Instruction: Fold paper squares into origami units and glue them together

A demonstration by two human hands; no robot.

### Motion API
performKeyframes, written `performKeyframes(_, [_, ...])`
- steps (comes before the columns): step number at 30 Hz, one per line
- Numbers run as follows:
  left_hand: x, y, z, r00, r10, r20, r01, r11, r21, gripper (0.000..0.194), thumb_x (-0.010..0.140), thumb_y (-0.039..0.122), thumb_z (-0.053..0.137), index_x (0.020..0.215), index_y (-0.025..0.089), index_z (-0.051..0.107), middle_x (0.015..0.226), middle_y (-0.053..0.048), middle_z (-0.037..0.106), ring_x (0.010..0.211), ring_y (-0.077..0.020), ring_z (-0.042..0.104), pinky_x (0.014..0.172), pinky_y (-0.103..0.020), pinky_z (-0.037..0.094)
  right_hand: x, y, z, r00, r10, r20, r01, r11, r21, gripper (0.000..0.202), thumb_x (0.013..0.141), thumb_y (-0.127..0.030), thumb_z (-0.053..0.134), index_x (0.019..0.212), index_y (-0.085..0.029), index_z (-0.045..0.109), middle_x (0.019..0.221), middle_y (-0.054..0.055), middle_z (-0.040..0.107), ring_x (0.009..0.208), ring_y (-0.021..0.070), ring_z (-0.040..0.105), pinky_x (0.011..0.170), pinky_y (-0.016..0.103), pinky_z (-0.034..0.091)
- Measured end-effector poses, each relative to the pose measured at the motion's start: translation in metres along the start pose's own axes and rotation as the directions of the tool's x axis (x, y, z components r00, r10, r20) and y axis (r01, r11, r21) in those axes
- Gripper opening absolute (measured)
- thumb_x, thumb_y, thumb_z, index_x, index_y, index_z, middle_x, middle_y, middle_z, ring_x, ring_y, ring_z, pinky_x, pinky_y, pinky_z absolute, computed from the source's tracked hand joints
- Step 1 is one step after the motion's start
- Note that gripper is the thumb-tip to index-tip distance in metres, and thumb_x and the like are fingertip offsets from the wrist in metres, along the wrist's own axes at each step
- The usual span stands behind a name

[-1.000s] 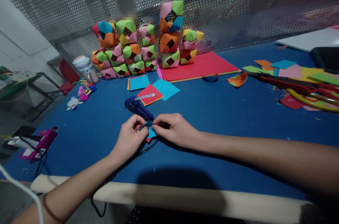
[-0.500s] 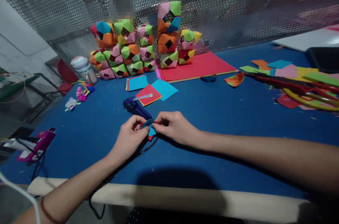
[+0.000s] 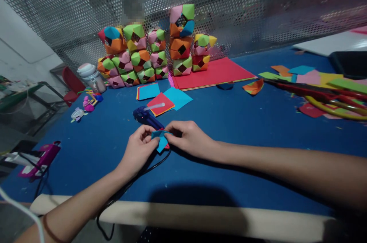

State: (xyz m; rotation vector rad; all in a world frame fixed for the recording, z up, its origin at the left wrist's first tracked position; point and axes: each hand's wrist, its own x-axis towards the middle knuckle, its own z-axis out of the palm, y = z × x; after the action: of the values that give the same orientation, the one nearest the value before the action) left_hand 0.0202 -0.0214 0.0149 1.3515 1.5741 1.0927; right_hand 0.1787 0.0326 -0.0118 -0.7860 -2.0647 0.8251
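Note:
Between my fingertips is a small piece of folded paper [image 3: 161, 143], blue with red showing at its lower right edge. My left hand [image 3: 139, 144] pinches its left side, thumb in front. From the right, my right hand [image 3: 189, 137] grips the upper right corner between thumb and fingers. Just behind the paper lies a dark blue glue gun [image 3: 147, 118] with a glue stick poking out of its back end. Its black cord runs under my left wrist. Beyond it are red and orange paper squares [image 3: 160, 103] and blue squares [image 3: 179, 99].
Stacked folded-paper blocks [image 3: 140, 59] stand at the back by a perforated metal screen. Red sheets [image 3: 218, 72] lie beside them. Scissors [image 3: 329, 99] and paper scraps are at right. At left are a bottle [image 3: 91, 76], small toys [image 3: 88, 103] and a purple power strip [image 3: 46, 160].
The folded paper has turned between my fingers: its blue face shows more, and the red has moved to the lower right. Both hands keep hold of it in nearly the same place.

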Motion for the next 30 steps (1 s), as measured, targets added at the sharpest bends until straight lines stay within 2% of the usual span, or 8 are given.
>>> performKeyframes(6, [0.001,-0.001,-0.001,0.998,0.069,0.007,-0.069,0.991,0.117,0.012,0.072,0.026,0.062,0.076,0.015,0.063,0.065,0.003,0.057,0.056,-0.0076,0.045,0.051,-0.019,0.035,0.001,-0.001,-0.002,0.989,-0.151,0.001,0.150,0.985,-0.088,0.006,0.076,-0.013,0.057,0.077,-0.014,0.063,0.067,0.001,0.062,0.057,0.0088,0.051,0.055,0.021,0.039])
performKeyframes(9, [0.002,-0.002,-0.002,0.998,0.061,-0.023,-0.058,0.992,0.109,0.013,0.072,0.027,0.062,0.074,0.015,0.062,0.061,0.004,0.055,0.054,-0.0075,0.044,0.051,-0.018,0.035,0.002,-0.003,-0.004,0.994,-0.108,-0.027,0.107,0.994,-0.034,0.005,0.077,-0.016,0.058,0.079,-0.014,0.061,0.067,0.001,0.061,0.057,0.0088,0.052,0.054,0.021,0.039])
performKeyframes(12, [0.001,-0.002,-0.001,0.998,0.037,-0.050,-0.034,0.998,0.062,0.014,0.072,0.028,0.063,0.073,0.015,0.060,0.058,0.005,0.054,0.052,-0.0069,0.043,0.050,-0.018,0.035,0.002,-0.004,-0.005,0.996,-0.076,-0.045,0.077,0.997,0.010,0.006,0.079,-0.016,0.056,0.074,-0.014,0.059,0.063,-0.001,0.060,0.056,0.0084,0.052,0.053,0.020,0.039])
performKeyframes(16, [0.000,-0.003,0.000,0.996,0.035,-0.077,-0.030,0.997,0.077,0.013,0.071,0.028,0.064,0.072,0.015,0.060,0.057,0.005,0.052,0.050,-0.0066,0.042,0.048,-0.018,0.033,0.002,-0.004,-0.005,0.999,-0.055,-0.004,0.055,0.998,0.032,0.011,0.080,-0.015,0.055,0.070,-0.014,0.057,0.062,-0.001,0.061,0.056,0.0085,0.054,0.054,0.021,0.039])
performKeyframes(26, [0.003,-0.011,-0.002,0.991,0.130,-0.034,-0.120,0.972,0.203,0.011,0.073,0.027,0.061,0.075,0.016,0.059,0.066,0.003,0.057,0.058,-0.0083,0.046,0.053,-0.019,0.036,0.002,-0.003,-0.004,0.999,-0.033,0.028,0.032,0.999,0.035,0.012,0.079,-0.016,0.056,0.067,-0.014,0.057,0.061,0.000,0.059,0.056,0.0085,0.052,0.053,0.021,0.037])
performKeyframes(30, [0.002,-0.009,-0.003,0.986,0.163,-0.040,-0.149,0.961,0.235,0.012,0.074,0.027,0.060,0.075,0.016,0.059,0.066,0.003,0.056,0.058,-0.0086,0.046,0.053,-0.019,0.036,0.002,-0.006,-0.005,0.999,0.019,0.026,-0.021,0.997,0.073,0.007,0.079,-0.021,0.056,0.077,-0.014,0.060,0.064,-0.001,0.059,0.056,0.0087,0.051,0.053,0.021,0.039])
